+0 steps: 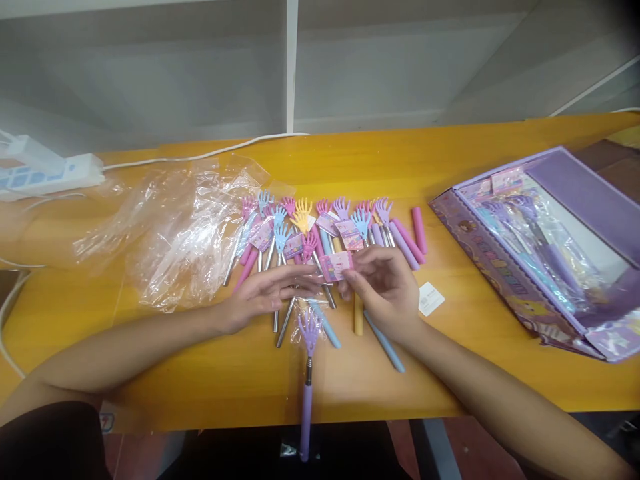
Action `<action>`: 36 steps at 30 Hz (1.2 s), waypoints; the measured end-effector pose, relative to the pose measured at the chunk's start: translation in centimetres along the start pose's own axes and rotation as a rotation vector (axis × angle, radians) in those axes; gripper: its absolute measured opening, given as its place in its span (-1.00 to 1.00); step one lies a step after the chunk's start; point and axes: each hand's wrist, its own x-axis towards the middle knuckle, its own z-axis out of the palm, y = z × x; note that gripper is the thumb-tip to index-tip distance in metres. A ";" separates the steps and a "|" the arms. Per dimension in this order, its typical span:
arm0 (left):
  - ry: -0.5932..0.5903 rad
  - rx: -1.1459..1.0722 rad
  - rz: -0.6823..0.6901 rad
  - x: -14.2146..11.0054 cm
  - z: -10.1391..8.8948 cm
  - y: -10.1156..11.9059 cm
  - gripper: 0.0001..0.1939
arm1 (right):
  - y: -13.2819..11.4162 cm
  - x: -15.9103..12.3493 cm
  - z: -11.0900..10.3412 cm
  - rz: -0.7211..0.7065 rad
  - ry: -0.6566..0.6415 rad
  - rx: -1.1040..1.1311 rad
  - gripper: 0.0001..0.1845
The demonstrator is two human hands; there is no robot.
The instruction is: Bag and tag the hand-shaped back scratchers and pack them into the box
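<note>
Head view: one purple display box (500,283) at right on the table (210,380), containing bagged back scratchers (553,250) (purple and turquoise handles visible); one clear sleeve (319,353), holding a purple back scratcher (308,400), its handle end past the table's near edge; loose clear bags (185,233), heaped at left. Right hand (385,287): thumb and fingers pinching a pink printed card (335,265) at the back-scratcher pile (301,217); left hand (263,293): fingers extended, near the card, contact not discernible.
</note>
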 end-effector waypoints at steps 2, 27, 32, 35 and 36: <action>-0.002 -0.045 -0.010 0.1 0.0 0.0 -0.37 | 0.1 -0.1 0.0 -0.022 0.011 -0.019 -0.78; 0.018 -0.277 -0.095 0.6 0.4 0.7 -0.37 | -0.4 0.4 -1.0 -0.259 -0.098 -0.522 -0.72; 0.006 -0.243 -0.078 0.5 0.2 0.5 -0.39 | -0.5 0.6 -1.0 -0.282 -0.134 -0.525 -0.70; -0.004 -0.200 -0.072 0.4 0.2 0.5 -0.41 | -0.4 0.5 -1.1 -0.316 -0.160 -0.539 -0.66; -0.008 -0.183 -0.067 0.4 0.2 0.4 -0.41 | -0.5 0.5 -1.1 -0.330 -0.168 -0.545 -0.64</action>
